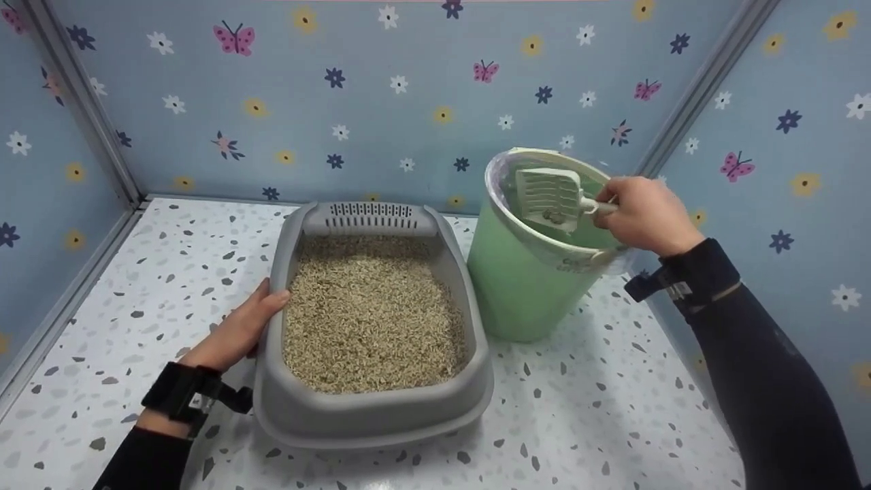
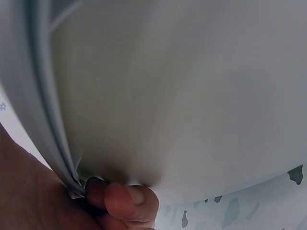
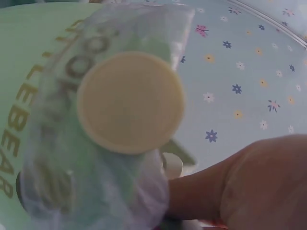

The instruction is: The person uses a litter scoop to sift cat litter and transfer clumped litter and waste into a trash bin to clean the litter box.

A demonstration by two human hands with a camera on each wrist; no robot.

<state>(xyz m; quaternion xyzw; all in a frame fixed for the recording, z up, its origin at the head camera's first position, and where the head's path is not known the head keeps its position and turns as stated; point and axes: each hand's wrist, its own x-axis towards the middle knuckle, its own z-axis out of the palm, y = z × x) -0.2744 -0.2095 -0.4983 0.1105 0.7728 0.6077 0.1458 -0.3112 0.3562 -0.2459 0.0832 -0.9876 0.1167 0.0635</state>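
A grey litter tray (image 1: 282, 401) filled with beige granules (image 1: 371, 320) sits on the speckled floor. My left hand (image 1: 241, 327) grips its left rim, thumb over the edge; in the left wrist view the fingers (image 2: 127, 201) curl under the tray's wall (image 2: 182, 96). My right hand (image 1: 643, 214) holds the handle of a pale slotted scoop (image 1: 548, 194), tilted over the mouth of a green bin (image 1: 520, 279) lined with a clear bag. A small dark clump (image 1: 553, 218) lies on the scoop. The right wrist view shows the bin's side (image 3: 29, 96) and a round cream knob (image 3: 130, 102).
Blue walls with flowers and butterflies (image 1: 408, 88) close in the back and both sides. The white speckled floor (image 1: 599, 408) stretches in front of the tray and bin. The bin stands right against the tray's right side.
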